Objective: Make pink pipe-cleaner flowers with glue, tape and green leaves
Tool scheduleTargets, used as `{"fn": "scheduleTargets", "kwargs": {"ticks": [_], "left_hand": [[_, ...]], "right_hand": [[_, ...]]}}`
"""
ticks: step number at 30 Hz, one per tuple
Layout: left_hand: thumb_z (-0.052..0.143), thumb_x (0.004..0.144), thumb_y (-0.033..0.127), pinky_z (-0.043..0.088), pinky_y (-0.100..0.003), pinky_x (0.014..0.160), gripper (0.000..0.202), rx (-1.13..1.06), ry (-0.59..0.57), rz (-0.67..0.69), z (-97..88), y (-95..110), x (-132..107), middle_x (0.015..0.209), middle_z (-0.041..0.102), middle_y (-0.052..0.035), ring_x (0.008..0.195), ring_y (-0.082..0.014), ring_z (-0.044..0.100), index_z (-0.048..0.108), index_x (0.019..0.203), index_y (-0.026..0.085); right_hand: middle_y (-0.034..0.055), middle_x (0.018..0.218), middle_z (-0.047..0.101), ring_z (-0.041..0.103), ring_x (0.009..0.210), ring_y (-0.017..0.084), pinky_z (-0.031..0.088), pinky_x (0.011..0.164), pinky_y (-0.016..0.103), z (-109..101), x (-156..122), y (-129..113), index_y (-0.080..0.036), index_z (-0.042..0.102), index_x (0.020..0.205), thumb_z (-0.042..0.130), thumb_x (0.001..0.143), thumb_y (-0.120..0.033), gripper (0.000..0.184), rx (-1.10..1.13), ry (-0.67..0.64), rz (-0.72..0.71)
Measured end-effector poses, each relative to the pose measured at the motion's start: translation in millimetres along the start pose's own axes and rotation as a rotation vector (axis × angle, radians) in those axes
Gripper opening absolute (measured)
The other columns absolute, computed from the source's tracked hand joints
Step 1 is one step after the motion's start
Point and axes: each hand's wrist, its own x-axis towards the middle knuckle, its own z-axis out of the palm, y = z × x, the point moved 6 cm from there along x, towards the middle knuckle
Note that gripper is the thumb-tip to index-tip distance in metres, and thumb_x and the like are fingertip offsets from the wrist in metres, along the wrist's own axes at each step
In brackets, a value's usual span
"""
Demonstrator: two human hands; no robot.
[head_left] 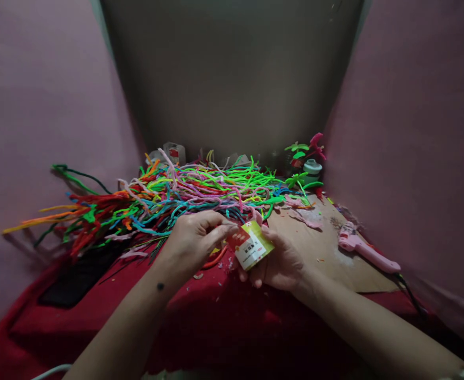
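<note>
Near the front middle of the table, a small printed packet [254, 247] in red, white and yellow-green lies tilted between my hands. My right hand [285, 261] supports it from the right and below, fingers curled around its back and thumb at its upper edge. With thumb and forefinger pinched together, my left hand [200, 235] meets the packet's red upper-left edge. What lies inside the packet is hidden. Just beyond both hands spreads a big tangled heap of fuzzy pipe cleaners [216, 190] in green, pink, red, blue and orange.
A pink hot glue gun [368, 254] rests on a brown board [315, 256] at the right. Behind the board stand a lidded jar [312, 168] and green pipe-cleaner flowers [296, 179]. A dark flat object [71, 282] lies front left on the red cloth [216, 322]. Pink walls flank both sides.
</note>
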Motion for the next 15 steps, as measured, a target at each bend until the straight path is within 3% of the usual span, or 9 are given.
{"fn": "scheduleTargets", "kwargs": {"ticks": [3,6,15], "left_hand": [[0.053,0.079,0.032,0.036,-0.02,0.048,0.025,-0.063,0.02,-0.022,2.0,1,5,0.052,0.052,0.0025,0.051,-0.0092,0.045,0.064,0.065,0.015],[0.052,0.08,0.032,0.034,-0.019,0.046,0.024,-0.097,0.013,-0.009,4.8,2,9,0.054,0.051,0.0028,0.051,-0.0082,0.042,0.064,0.067,0.015],[0.057,0.075,0.03,0.029,-0.018,0.039,0.021,-0.356,-0.225,-0.193,12.8,-4,16,0.047,0.046,0.0047,0.041,-0.0059,0.038,0.061,0.064,0.014]], "right_hand": [[0.0098,0.077,0.067,0.067,0.062,0.02,0.048,0.038,0.021,1,0,3,-0.012,0.045,0.109,0.047,0.074,-0.055,0.056,0.006,-0.036,0.024],[0.01,0.077,0.067,0.067,0.061,0.021,0.047,0.035,0.021,1,1,4,-0.013,0.043,0.11,0.044,0.074,-0.055,0.055,0.017,-0.065,0.036],[0.0098,0.074,0.066,0.066,0.059,0.02,0.046,0.032,0.019,6,-4,8,-0.011,0.047,0.107,0.043,0.07,-0.058,0.06,0.067,-0.152,0.156]]}}
